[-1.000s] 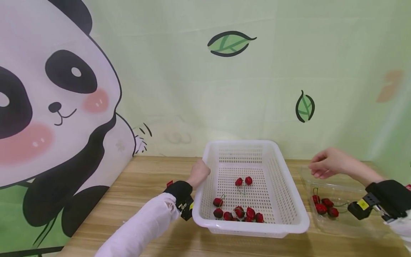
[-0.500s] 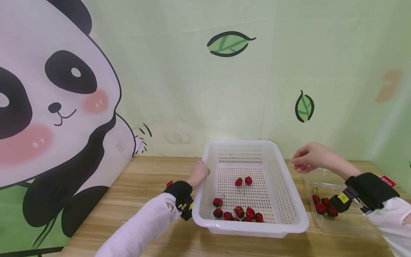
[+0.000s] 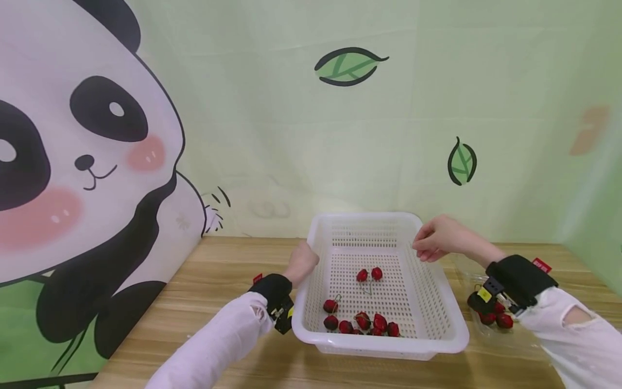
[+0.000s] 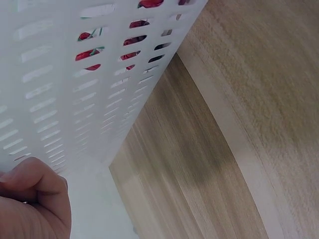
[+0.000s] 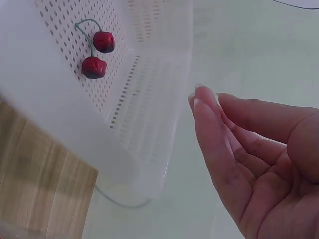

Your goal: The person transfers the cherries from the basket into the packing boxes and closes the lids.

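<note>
A white perforated plastic basket (image 3: 311, 319) stands on the table with several dark red cherries (image 3: 379, 323) along its near side. Farther in lies a pair of cherries (image 5: 93, 67) joined by a green stem. My left hand (image 3: 302, 263) grips the basket's left rim, its fingers curled over the edge; the left wrist view shows this hand (image 4: 37, 201) against the outer wall. Above the right rim hovers my right hand (image 3: 443, 239). In the right wrist view its thumb and fingers (image 5: 207, 124) come close together, relaxed, with nothing seen between them.
Right of the basket, partly hidden by the right wrist, a clear plastic box (image 3: 510, 340) holds several cherries (image 3: 504, 321). The wooden table (image 3: 233, 259) ends at a green backdrop (image 3: 272, 135) printed with a panda and leaves. A camera sits on each wrist.
My right hand has moved left, from above the clear box to above the basket's right rim. The left hand, basket and cherries look unchanged.
</note>
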Available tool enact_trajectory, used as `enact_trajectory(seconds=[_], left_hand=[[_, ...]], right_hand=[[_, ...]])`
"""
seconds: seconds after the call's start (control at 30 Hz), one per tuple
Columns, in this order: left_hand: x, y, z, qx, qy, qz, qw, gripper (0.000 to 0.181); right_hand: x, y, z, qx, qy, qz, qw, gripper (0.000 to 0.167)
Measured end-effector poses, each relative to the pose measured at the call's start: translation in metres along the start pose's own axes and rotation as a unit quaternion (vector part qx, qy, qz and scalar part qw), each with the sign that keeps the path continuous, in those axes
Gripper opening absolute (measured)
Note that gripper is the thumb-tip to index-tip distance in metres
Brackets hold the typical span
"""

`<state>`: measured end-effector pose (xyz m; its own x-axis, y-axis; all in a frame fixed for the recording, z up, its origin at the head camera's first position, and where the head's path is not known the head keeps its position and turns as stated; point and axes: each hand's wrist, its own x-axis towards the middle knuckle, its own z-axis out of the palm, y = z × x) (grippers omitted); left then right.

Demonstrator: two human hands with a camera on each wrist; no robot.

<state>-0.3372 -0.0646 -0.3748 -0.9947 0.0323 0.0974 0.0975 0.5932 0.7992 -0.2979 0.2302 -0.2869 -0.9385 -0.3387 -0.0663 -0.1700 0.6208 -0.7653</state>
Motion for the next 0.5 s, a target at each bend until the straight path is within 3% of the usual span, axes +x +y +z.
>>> enact_trajectory(seconds=[0.5], left_hand=[[0.002,-0.001,0.001,0.003,0.003,0.003,1.0,0.015]], right_hand=[[0.024,-0.014,0.029,-0.02,-0.005,0.006,0.9998,0.01]])
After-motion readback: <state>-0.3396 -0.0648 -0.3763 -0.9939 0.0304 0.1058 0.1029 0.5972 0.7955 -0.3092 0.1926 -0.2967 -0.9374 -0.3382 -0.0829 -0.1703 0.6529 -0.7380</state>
